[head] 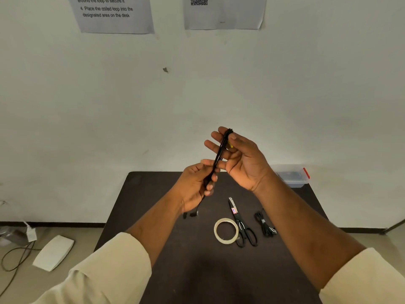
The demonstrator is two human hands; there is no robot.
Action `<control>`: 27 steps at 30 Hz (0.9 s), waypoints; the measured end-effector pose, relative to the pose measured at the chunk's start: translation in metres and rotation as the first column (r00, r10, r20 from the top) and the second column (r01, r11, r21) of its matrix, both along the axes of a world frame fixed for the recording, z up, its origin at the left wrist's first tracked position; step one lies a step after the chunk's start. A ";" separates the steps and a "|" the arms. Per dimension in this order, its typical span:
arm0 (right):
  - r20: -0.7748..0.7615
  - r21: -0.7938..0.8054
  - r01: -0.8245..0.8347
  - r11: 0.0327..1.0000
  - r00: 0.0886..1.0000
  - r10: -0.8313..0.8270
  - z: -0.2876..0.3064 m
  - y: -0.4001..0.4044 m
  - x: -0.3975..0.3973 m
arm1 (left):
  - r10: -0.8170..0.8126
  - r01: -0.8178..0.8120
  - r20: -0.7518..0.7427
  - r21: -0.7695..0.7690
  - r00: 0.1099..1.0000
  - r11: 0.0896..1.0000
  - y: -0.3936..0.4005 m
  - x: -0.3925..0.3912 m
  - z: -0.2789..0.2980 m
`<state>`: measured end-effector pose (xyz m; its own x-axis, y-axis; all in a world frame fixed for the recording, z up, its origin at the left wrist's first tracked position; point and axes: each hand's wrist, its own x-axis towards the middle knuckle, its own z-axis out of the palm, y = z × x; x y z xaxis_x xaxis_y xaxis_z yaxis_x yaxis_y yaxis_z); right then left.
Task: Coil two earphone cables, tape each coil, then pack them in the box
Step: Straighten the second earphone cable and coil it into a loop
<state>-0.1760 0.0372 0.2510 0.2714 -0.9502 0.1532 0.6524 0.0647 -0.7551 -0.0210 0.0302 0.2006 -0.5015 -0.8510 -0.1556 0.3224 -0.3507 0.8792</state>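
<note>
A black earphone cable (pixel 219 152) is stretched in several strands between my two hands, raised above the dark table (pixel 197 270). My right hand (pixel 238 159) pinches the upper end of the loop between thumb and fingers. My left hand (pixel 198 185) grips the lower end, and the earbuds (pixel 190 214) dangle below it. A second black earphone cable (pixel 265 226) lies bunched on the table at the right. A roll of clear tape (pixel 226 231) lies flat beside black-handled scissors (pixel 241 224). A clear plastic box (pixel 292 175) with a red clip stands at the table's far right corner.
A white wall stands directly behind the table, with two printed sheets (pixel 109 14) taped high up. On the floor at the left lie a white flat object (pixel 53 252) and loose cords (pixel 15 257).
</note>
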 end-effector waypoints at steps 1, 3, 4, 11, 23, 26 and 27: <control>0.012 0.001 0.034 0.999 0.999 -0.034 -0.002 -0.001 0.001 | 0.007 -0.007 0.012 -0.002 1.000 1.000 0.001 0.001 -0.001; 0.007 0.003 0.116 0.993 0.993 -0.116 -0.006 -0.003 0.002 | 0.011 -0.011 0.047 -0.013 0.999 1.000 0.002 0.004 -0.003; -0.008 -0.001 0.162 0.987 0.987 -0.162 -0.007 -0.004 0.002 | 0.011 -0.008 0.091 -0.028 0.996 1.000 0.003 0.006 -0.004; -0.466 -0.243 0.253 0.936 0.816 -0.341 -0.021 -0.011 -0.007 | 0.148 0.111 0.642 -0.346 0.752 0.932 0.007 0.020 0.007; -0.772 -0.060 -0.002 0.998 0.634 -0.045 -0.033 0.005 -0.001 | 0.340 0.602 0.810 -0.584 0.478 0.545 -0.014 0.035 0.090; -0.677 0.044 -0.105 0.994 0.728 0.107 -0.027 0.009 -0.003 | 0.270 0.496 0.723 -0.651 0.636 0.574 -0.018 0.037 0.090; -0.637 0.053 -0.138 0.989 0.759 0.139 -0.025 0.010 -0.004 | 0.257 0.437 0.682 -0.666 0.685 0.604 -0.020 0.037 0.088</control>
